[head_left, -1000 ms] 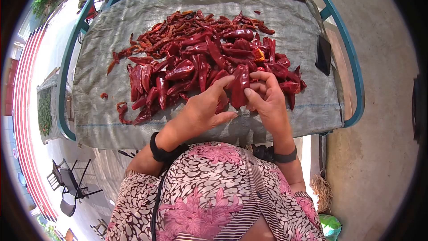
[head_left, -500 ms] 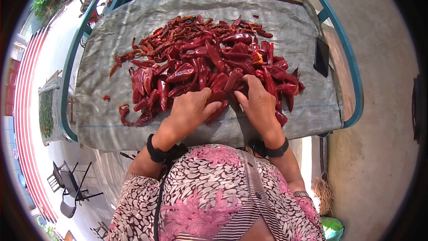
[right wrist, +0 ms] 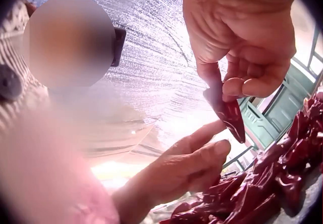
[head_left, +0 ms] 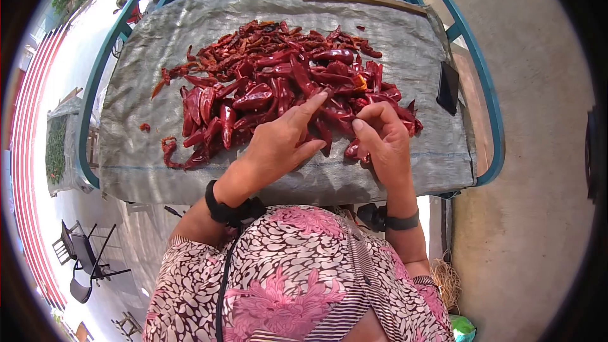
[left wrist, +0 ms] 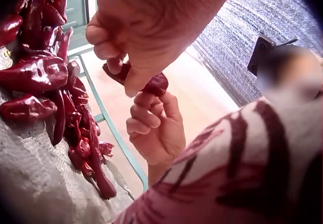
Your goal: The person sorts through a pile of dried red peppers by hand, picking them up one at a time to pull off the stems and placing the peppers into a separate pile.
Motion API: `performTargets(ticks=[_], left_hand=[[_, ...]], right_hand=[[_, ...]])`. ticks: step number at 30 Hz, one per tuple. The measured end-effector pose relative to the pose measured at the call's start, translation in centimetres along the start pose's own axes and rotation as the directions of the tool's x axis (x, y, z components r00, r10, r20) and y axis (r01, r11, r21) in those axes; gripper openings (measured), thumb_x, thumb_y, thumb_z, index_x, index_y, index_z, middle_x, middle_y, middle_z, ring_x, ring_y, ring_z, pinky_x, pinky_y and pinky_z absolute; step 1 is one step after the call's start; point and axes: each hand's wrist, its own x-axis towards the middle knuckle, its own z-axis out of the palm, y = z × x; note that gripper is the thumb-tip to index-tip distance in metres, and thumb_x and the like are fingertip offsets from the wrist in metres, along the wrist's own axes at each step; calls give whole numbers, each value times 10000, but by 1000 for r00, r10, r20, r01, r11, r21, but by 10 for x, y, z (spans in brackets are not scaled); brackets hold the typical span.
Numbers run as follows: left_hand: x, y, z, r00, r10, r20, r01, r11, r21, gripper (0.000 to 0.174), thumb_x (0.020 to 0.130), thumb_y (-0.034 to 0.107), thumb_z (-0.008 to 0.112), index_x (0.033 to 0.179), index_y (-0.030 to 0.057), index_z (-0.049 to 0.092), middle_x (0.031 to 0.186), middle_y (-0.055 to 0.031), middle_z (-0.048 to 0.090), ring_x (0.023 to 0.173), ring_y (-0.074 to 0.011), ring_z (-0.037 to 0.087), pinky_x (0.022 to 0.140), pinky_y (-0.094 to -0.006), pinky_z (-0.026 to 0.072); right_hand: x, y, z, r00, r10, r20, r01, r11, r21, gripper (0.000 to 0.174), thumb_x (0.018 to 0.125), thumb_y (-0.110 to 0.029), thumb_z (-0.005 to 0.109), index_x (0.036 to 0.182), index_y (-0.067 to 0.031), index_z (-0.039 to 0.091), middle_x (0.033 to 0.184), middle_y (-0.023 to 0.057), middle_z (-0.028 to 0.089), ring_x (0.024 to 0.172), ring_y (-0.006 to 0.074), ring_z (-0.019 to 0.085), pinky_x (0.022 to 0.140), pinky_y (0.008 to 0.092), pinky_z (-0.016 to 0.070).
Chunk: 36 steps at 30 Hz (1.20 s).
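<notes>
Between the hands a glossy red pepper (head_left: pixel 339 119) (right wrist: pixel 230 117) is held at the near edge of a pile of red peppers (head_left: pixel 256 98). My right hand (head_left: pixel 387 145) (left wrist: pixel 159 128) (right wrist: pixel 242 37) pinches one end of it between thumb and fingers. The left hand (head_left: pixel 278 149) (right wrist: pixel 176 176) has its index finger stretched out against the pepper's side, with its thumb apart. In the left wrist view the left hand (left wrist: pixel 146 27) partly covers the pepper (left wrist: pixel 156 84).
The pile lies on a grey woven sheet (head_left: pixel 152 180), with thinner, shrivelled peppers (head_left: pixel 237 44) at its back. A black phone (head_left: pixel 448 87) lies at the right and a wooden strip (head_left: pixel 364 1) at the back. Teal rails (head_left: pixel 482 101) flank the sheet.
Both hands were down on the near peppers half a second ago. Now my right hand pinches a pepper, and the left index finger has straightened forward against it. The head view has shifted slightly.
</notes>
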Motion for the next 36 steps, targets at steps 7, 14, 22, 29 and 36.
performTargets(ticks=[7, 14, 22, 29, 36], left_hand=[[-3, -3, -3, 1000, -17, 11, 14, 969, 245, 242, 902, 242, 756, 1023, 71, 634, 751, -133, 675, 673, -349, 668, 594, -434, 492], [-11, -24, 2, 969, -241, -59, 247, 916, 315, 388, 931, 302, 731, 1180, 46, 578, 679, -118, 644, 641, -325, 669, 570, -446, 478], [2, -10, -7, 961, -275, -23, 276, 961, 29, 464, 962, 275, 713, 1319, 35, 540, 689, -93, 614, 613, -249, 609, 583, -381, 476], [3, -12, 7, 993, -113, 39, 116, 988, -106, 222, 1058, 236, 597, 1137, 39, 664, 733, -33, 588, 627, -111, 522, 608, -296, 458], [4, -24, -2, 983, -176, -52, 172, 982, -76, 274, 985, 144, 687, 1235, 43, 639, 760, -42, 596, 631, -122, 523, 601, -295, 455]], right_hand=[[4, 10, 1, 997, 71, -33, -71, 997, 1, 272, 1040, -317, 617, 1077, -47, 615, 855, 77, 737, 573, 114, 611, 523, 239, 468], [3, 66, 23, 962, -198, 190, 261, 443, -858, 372, 888, -363, 755, 1064, -92, 570, 817, 111, 709, 729, 355, 706, 623, 469, 544], [3, 41, 6, 999, -49, 4, 37, 698, -715, 219, 909, -195, 717, 1039, -72, 591, 777, 120, 710, 678, 278, 705, 608, 367, 532], [-12, 12, 4, 952, 218, 216, -164, 956, -244, 195, 979, -186, 688, 1050, -20, 614, 732, 71, 660, 632, 115, 607, 615, 279, 498], [13, 41, 14, 960, -278, 35, 185, 535, -824, 267, 929, -224, 720, 1138, -102, 607, 1006, 100, 685, 795, 334, 701, 654, 423, 551]])
